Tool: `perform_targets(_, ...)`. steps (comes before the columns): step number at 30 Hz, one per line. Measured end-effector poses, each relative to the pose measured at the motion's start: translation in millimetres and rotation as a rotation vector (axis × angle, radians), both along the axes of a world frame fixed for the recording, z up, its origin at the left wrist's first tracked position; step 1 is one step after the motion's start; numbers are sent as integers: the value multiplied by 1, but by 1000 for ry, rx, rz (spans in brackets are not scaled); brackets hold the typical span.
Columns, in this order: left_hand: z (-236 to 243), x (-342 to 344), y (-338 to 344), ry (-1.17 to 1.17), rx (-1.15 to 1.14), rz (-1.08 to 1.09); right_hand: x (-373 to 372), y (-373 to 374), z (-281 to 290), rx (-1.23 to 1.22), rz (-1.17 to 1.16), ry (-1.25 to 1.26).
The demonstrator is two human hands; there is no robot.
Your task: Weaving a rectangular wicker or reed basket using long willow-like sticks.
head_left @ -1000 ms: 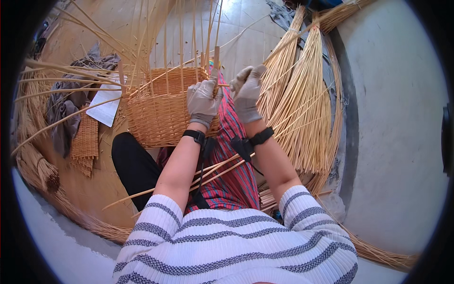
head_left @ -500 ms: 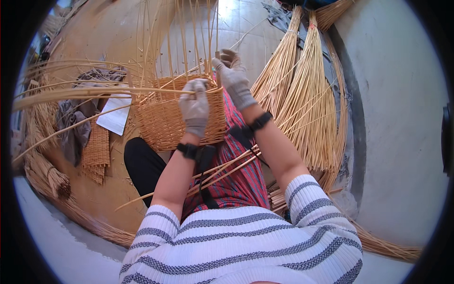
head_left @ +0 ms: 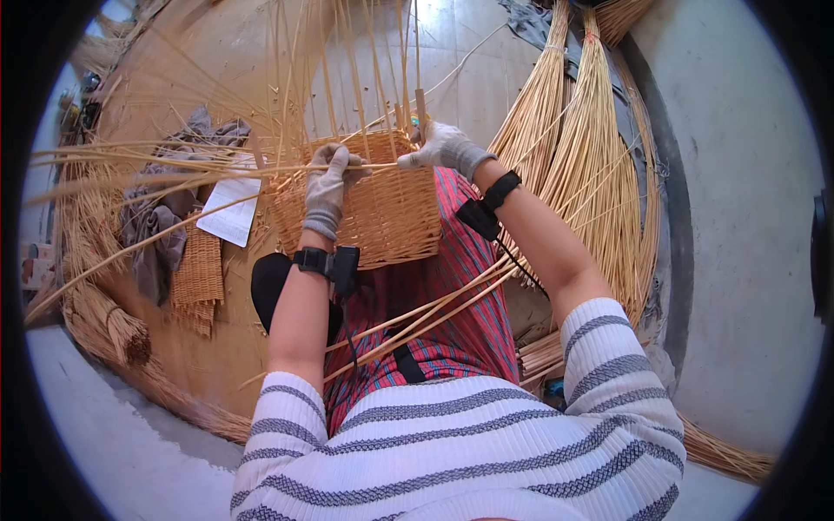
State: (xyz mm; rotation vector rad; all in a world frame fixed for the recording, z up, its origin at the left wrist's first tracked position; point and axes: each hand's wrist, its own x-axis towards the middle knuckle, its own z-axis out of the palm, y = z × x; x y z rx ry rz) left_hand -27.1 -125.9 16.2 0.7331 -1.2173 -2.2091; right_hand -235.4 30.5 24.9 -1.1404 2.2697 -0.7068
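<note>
My gloved left hand (head_left: 330, 187) pinches a long cane (head_left: 369, 166) at the upper left part of a woven wicker basket (head_left: 365, 226). My gloved right hand (head_left: 441, 152) grips the same cane at the basket's right corner, its thumb along the cane and other fingers partly hidden behind, beside a short flat stake (head_left: 420, 102). Tall thin upright canes rise from the basket's top, and more long canes reach out to the left. The basket rests on a red striped cloth (head_left: 465, 286) over my lap, where loose rods (head_left: 452, 304) lie crosswise.
Big bundles of pale canes (head_left: 582, 182) lie at the right beside a concrete surface (head_left: 730, 217). At the left are a grey cloth (head_left: 156, 243), a white sheet (head_left: 228, 213), flat woven pieces (head_left: 193, 278) and more cane bundles (head_left: 130, 339) on the floor (head_left: 208, 365).
My left hand has moved left along the basket's top with the cane. My right hand has come down from the upper right onto that cane. The basket appears farther right in view.
</note>
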Motion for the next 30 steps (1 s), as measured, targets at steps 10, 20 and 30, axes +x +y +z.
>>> perform_targets(10,71,-150,-24,-338,-954,-282,65,-20,15,59,-621,117)
perform_targets(20,72,-59,9,-296,-1177,-244,49,-33,-43,-69,-775,138)
perform_targets(30,34,187,87,-417,-463,-836,87,15,-68,-465,-641,224)
